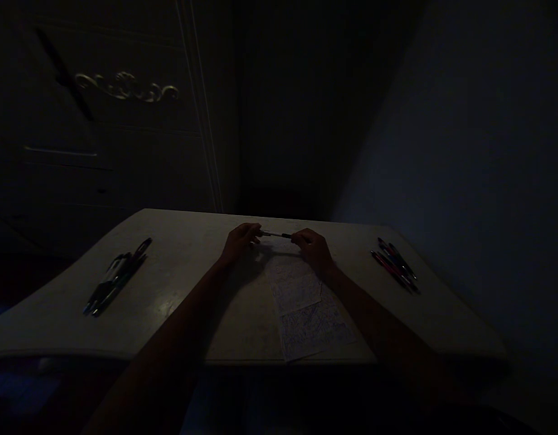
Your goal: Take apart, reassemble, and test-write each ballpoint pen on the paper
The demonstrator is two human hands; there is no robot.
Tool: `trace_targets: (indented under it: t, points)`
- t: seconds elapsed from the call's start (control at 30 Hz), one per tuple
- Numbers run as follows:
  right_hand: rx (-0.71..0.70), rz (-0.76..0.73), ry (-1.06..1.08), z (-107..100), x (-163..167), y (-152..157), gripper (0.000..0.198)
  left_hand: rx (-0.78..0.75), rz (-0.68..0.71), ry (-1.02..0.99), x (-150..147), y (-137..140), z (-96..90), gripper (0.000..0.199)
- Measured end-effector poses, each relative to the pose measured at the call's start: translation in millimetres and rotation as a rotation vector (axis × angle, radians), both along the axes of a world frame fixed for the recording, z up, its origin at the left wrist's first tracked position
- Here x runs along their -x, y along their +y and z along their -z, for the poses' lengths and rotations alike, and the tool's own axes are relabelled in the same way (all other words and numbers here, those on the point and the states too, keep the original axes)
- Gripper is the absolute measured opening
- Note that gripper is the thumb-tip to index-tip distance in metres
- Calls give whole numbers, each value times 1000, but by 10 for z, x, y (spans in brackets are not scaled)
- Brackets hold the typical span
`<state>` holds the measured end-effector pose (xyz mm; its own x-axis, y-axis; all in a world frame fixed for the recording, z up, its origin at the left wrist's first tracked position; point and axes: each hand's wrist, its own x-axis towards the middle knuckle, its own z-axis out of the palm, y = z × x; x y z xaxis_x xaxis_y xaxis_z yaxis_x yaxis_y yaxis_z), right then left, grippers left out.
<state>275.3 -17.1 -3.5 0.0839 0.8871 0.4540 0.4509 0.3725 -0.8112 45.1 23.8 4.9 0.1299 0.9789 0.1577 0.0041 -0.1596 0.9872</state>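
A pen (276, 234) with a pale barrel and dark ends is stretched level between my two hands, over the far middle of the table. My left hand (241, 240) pinches its left end. At the other end, the fingers of my right hand (312, 246) close on the dark tip part. Below the hands lie sheets of paper (306, 323) covered in scribbled marks, reaching to the table's near edge. One group of pens (118, 275) rests on the left side, and another group of pens (395, 266), some red, on the right.
The pale table (183, 326) has a curved front edge. A dark panelled cabinet (138, 157) with a scroll ornament stands behind on the left. A bluish wall (464, 169) borders the right side. The room is very dim.
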Motion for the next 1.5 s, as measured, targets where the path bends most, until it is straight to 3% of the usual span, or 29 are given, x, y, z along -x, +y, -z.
trace_targets:
  t: [0.17, 0.27, 0.37, 0.53, 0.7, 0.8, 0.9, 1.17, 1.4, 1.5]
  points:
    - [-27, 10, -2, 13, -11, 19, 32, -122, 98, 23, 34, 17, 26, 38]
    - [-41, 4, -1, 34, -29, 42, 31, -168, 108, -77, 30, 21, 21, 48]
    - [-49, -8, -2, 41, -32, 50, 31, -122, 33, -91, 8, 14, 6, 56]
    - [-62, -31, -10, 19, -23, 30, 30, -46, 15, 90, 14, 1, 3, 51]
    - [-59, 3, -16, 6, -33, 11, 32, -167, 120, -4, 45, -15, -12, 30]
    - [-55, 4, -19, 3, -31, 1, 33, -164, 124, -81, 33, -22, -24, 47]
    - [-60, -8, -25, -4, -20, -5, 32, -121, 38, -98, 11, -23, -22, 58]
    - [-59, -39, -39, -11, -7, 4, 32, -137, 85, 99, 2, -58, -39, 48]
    - [-66, -96, -50, -20, 10, -27, 32, -73, -73, 359, 9, -156, -62, 72]
    - [-60, -113, -62, -28, 19, -35, 32, -140, -125, 378, 22, -164, -46, 72]
